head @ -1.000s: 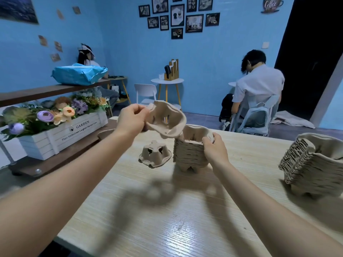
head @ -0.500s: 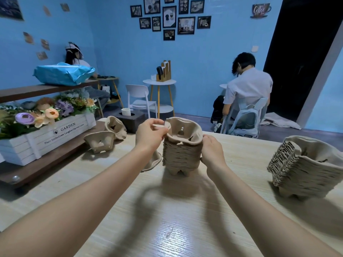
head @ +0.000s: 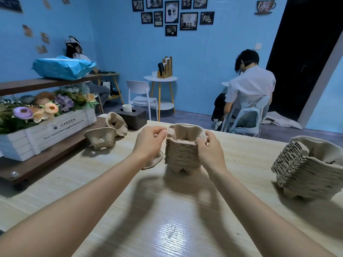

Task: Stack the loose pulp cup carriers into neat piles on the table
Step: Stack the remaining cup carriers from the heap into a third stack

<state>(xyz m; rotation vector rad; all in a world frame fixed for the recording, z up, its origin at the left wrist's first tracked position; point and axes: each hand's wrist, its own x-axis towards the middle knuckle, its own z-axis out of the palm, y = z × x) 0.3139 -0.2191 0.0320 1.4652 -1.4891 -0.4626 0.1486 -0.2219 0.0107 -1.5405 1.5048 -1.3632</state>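
A tall pile of beige pulp cup carriers (head: 182, 154) stands mid-table on the light wooden table (head: 167, 219). My left hand (head: 150, 140) sits at the pile's upper left rim, thumb and fingers pinched at the top carrier's edge. My right hand (head: 209, 149) grips the pile's upper right side, fingers curled over the rim. One loose carrier (head: 154, 162) lies under my left wrist, mostly hidden. Two more loose carriers (head: 101, 139) (head: 117, 123) lie at the table's far left. A second, larger pile (head: 308, 164) stands at the right.
A white "GARDEN" flower box (head: 46, 130) sits on a dark wooden shelf unit (head: 37, 162) along the left. A dark block with a white cup (head: 130, 116) stands at the table's back edge. Two people sit in the room behind.
The carrier my left hand held in the air a second ago now sits on top of the middle pile. My right hand has shifted up to the pile's rim.
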